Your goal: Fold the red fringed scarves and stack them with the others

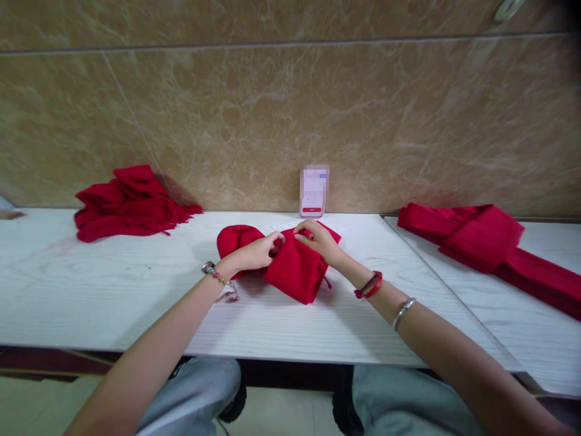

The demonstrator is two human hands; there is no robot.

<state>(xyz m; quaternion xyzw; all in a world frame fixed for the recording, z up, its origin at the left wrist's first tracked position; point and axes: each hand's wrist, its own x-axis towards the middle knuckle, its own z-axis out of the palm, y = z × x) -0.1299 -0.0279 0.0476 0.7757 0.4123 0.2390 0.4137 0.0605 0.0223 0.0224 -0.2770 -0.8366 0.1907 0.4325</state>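
Observation:
A folded red scarf point(297, 269) lies bunched on the white wood-grain table in front of me, with a short tassel-like end poking out at its right side. My left hand point(263, 249) has its fingers curled into the fabric near the middle, between the rounded left part and the folded right part. At the upper edge of the right part, my right hand point(315, 238) pinches the cloth between thumb and fingers. Both hands are closed on the scarf, close together. Some fingertips are hidden in the folds.
A heap of red fringed cloth point(122, 206) lies at the left by the wall. Long folded red cloth point(485, 239) stretches across the right side. A phone point(312, 192) leans upright against the marbled tile wall point(254, 121). The table point(158, 303) has a seam at right.

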